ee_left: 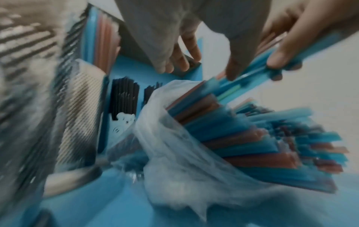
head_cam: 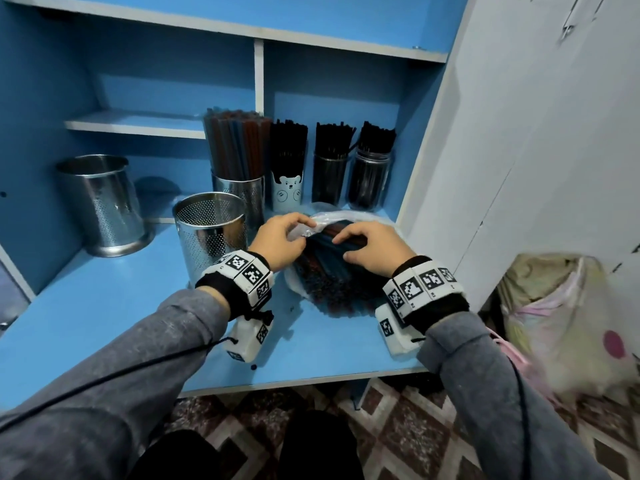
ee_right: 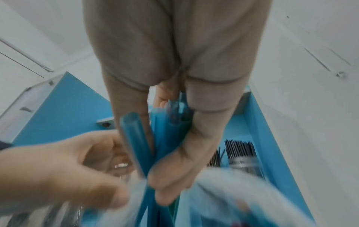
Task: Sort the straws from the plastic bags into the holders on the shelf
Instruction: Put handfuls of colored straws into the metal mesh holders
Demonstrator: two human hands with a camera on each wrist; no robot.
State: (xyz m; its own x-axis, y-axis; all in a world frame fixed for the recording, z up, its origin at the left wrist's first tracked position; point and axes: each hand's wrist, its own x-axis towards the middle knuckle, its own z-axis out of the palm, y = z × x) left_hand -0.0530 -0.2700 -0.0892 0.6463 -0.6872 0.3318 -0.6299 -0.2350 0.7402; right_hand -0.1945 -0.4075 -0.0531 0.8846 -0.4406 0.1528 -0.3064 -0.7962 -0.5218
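A clear plastic bag [head_cam: 346, 216] full of blue and red-brown straws [head_cam: 329, 285] lies on the blue shelf [head_cam: 121, 306], in front of the holders. My left hand [head_cam: 306, 226] pinches the bag's open rim. My right hand [head_cam: 343, 248] grips a small bunch of blue straws [ee_right: 167, 127] at the bag's mouth; in the right wrist view its fingers [ee_right: 174, 169] curl round them. The left wrist view is blurred and shows the bag [ee_left: 174, 145] and the fanned straws [ee_left: 252, 138]. Two perforated steel holders [head_cam: 104, 202] [head_cam: 207, 230] stand empty at the left.
Behind the bag stand a steel holder of red and blue straws [head_cam: 239, 188], a bear-print cup [head_cam: 289, 192] and two glass jars [head_cam: 329, 181] [head_cam: 370, 181] with black straws. A white cabinet wall [head_cam: 467, 168] closes the right side. A stuffed sack [head_cam: 571, 323] sits on the floor.
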